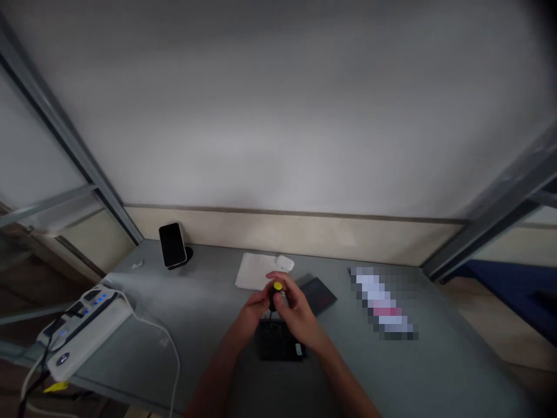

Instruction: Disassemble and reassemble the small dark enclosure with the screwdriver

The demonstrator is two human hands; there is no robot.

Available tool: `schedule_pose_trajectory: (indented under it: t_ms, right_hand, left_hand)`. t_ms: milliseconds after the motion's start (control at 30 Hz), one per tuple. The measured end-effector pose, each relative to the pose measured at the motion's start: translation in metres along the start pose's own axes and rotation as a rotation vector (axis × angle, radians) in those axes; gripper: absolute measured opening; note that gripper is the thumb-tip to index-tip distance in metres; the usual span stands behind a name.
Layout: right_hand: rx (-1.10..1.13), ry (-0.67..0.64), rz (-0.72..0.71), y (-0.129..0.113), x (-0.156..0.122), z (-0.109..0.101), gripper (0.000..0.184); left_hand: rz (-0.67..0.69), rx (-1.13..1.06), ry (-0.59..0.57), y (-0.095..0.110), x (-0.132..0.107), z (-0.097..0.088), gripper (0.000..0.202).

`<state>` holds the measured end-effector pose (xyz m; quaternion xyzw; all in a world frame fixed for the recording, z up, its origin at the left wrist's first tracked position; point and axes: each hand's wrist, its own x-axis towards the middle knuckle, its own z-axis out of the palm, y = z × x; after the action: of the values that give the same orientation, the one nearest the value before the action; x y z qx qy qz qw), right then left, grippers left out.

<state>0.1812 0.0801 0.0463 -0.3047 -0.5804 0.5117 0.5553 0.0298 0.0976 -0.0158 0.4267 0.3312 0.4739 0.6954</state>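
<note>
Upright between my hands is a screwdriver with a black handle and a yellow end cap (277,286), its thin shaft pointing down. My right hand (298,310) is closed around the handle from the right. From the left, the fingers of my left hand (252,310) are pinched against the same handle. Beneath lies a flat black device (278,345) with a small white label near its right corner. The shaft's tip is over this device, but I cannot make out whether it touches a screw.
Behind my hands lie white paper (252,270) and a white mouse-like object (285,263). A dark flat box (319,295) and a blurred-out item (383,305) are to the right. Leftward are a phone on a stand (173,245) and a power strip (89,337) with a trailing white cable.
</note>
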Motion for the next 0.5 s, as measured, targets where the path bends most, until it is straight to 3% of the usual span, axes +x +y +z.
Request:
schedule_pose_trajectory:
  t_ms: [133, 233, 500]
  right_hand:
    - [0.076, -0.124, 0.089, -0.004, 0.002, -0.011, 0.038]
    - [0.04, -0.15, 0.075, -0.011, 0.003, -0.015, 0.034]
    - [-0.047, -0.094, 0.051, -0.004, 0.003, -0.007, 0.035]
  left_hand:
    - [0.089, 0.119, -0.063, 0.004, 0.002, 0.005, 0.048]
    - [0.096, 0.159, -0.034, 0.005, 0.001, 0.007, 0.049]
    - [0.098, 0.203, 0.007, 0.012, -0.003, 0.013, 0.05]
